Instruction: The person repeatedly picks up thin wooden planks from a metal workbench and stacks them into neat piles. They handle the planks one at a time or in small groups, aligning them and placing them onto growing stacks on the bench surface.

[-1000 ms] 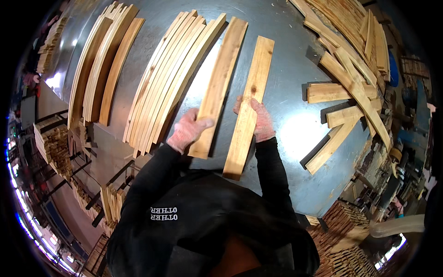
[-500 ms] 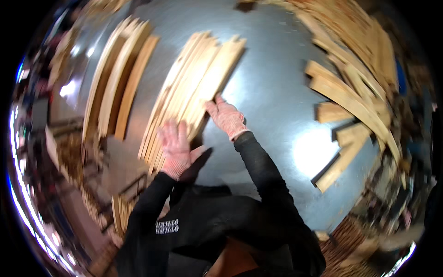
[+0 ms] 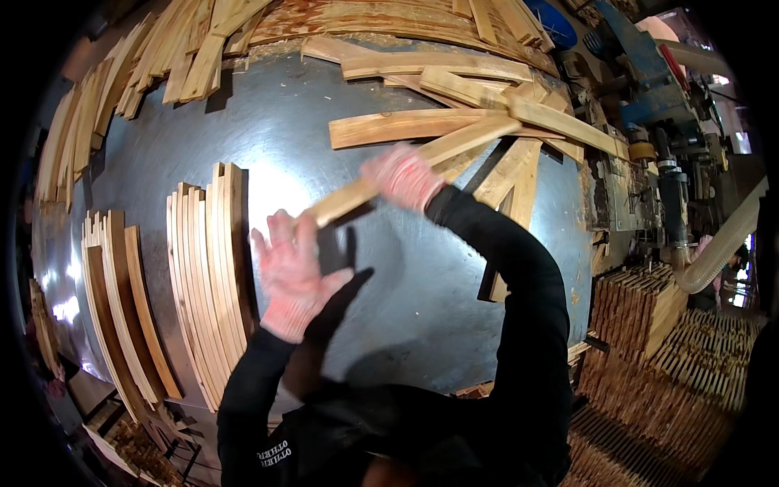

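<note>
Far left, a row of curved slats (image 3: 122, 312) lies along the edge of the grey metal surface (image 3: 422, 308), darker boards packed side by side. Just beside it, a second bundle of pale slats (image 3: 207, 268) stands on edge, tight together, fanning toward the near rim. Up along the far left edge, more slats (image 3: 77, 130) follow the curve of the surface.

Now the left hand (image 3: 294, 272), in a pale knit glove: fingers spread wide and open, gripping nothing, hovering right next to the pale bundle, its shadow dark on the metal beneath. Between this hand and the bundle there is only a narrow strip of bare metal.

Moving right, the right hand (image 3: 403, 176), gloved too, has its fingers closed around a long pale plank (image 3: 406, 166). The plank runs slantwise, its near end poking out toward the left hand, its far end reaching up into the loose heap of boards (image 3: 495, 105) at the far right. It is light wood, flat and straight-edged.

That heap crowds the right side, boards crossing at all angles. The middle and near part of the surface lies open. Farther right, past the edge, sits a blue machine (image 3: 649, 73), a pale hose (image 3: 722, 243), and low stacks of cut wood (image 3: 641, 308).
</note>
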The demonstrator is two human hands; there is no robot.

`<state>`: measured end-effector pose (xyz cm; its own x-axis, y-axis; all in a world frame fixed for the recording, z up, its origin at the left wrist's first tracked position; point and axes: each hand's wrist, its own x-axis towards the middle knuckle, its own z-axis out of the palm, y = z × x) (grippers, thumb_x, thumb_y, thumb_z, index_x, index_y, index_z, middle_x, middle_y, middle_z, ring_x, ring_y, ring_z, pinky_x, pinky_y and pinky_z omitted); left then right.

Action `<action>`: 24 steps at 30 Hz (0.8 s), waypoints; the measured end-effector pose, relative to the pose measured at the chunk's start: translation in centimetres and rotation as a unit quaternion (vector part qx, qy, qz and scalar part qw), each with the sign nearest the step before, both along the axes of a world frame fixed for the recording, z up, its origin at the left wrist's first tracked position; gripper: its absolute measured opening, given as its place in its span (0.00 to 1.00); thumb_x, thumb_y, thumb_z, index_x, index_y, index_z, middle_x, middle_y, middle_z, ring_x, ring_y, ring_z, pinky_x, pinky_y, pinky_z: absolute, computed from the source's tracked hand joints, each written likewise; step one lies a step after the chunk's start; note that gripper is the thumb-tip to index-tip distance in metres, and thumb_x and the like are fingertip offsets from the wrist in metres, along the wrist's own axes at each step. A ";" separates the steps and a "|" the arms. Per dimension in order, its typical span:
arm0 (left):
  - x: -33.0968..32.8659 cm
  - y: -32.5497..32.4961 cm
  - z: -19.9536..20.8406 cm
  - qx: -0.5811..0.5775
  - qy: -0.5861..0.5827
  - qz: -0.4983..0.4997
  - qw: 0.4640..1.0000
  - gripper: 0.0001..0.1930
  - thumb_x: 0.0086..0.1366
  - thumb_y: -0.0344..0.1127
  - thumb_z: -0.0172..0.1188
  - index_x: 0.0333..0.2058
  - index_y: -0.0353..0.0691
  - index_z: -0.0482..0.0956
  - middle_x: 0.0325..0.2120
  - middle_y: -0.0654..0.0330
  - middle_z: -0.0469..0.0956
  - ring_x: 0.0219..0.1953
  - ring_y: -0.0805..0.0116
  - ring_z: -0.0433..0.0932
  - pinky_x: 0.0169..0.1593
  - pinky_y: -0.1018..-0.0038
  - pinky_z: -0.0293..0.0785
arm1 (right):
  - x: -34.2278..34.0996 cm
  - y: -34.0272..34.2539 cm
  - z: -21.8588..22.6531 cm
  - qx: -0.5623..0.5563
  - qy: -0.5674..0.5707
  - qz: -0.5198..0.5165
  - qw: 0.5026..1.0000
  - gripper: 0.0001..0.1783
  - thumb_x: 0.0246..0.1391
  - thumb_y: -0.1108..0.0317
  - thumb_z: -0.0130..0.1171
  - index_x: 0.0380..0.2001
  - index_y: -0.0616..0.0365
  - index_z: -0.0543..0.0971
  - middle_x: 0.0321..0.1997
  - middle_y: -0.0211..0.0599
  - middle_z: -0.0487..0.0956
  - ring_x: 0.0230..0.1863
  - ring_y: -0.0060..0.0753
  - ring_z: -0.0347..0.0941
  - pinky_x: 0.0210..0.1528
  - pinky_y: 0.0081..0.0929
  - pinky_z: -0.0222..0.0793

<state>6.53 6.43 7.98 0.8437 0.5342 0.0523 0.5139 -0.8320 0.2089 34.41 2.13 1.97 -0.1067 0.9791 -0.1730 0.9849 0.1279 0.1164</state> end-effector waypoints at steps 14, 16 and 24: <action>-8.8 -0.2 -6.1 -0.742 -0.197 0.249 0.590 0.32 0.61 0.37 0.64 0.62 0.31 0.69 0.48 0.60 0.78 0.49 0.73 0.74 0.56 0.75 0.69 | 24.1 -8.2 -0.2 0.011 -0.105 -0.208 0.973 0.66 0.35 0.67 0.78 0.75 0.44 0.49 0.56 0.48 0.76 0.57 0.54 0.73 0.59 0.46 0.69; -10.1 -1.2 -7.7 -0.733 -0.274 0.288 0.553 0.31 0.61 0.37 0.64 0.61 0.31 0.70 0.47 0.60 0.79 0.47 0.73 0.76 0.55 0.73 0.71 | 22.5 -7.2 0.1 -0.025 -0.137 -0.230 0.963 0.57 0.43 0.76 0.69 0.74 0.42 0.50 0.52 0.49 0.77 0.48 0.55 0.77 0.50 0.46 0.75; -16.1 -5.6 -8.8 -0.127 -0.080 0.338 0.929 0.34 0.62 0.38 0.64 0.64 0.34 0.63 0.44 0.43 0.79 0.43 0.49 0.80 0.43 0.57 0.79 | 10.2 -8.5 3.8 -0.226 0.278 -0.299 0.884 0.35 0.48 0.50 0.65 0.59 0.50 0.76 0.50 0.54 0.81 0.51 0.46 0.78 0.54 0.37 0.72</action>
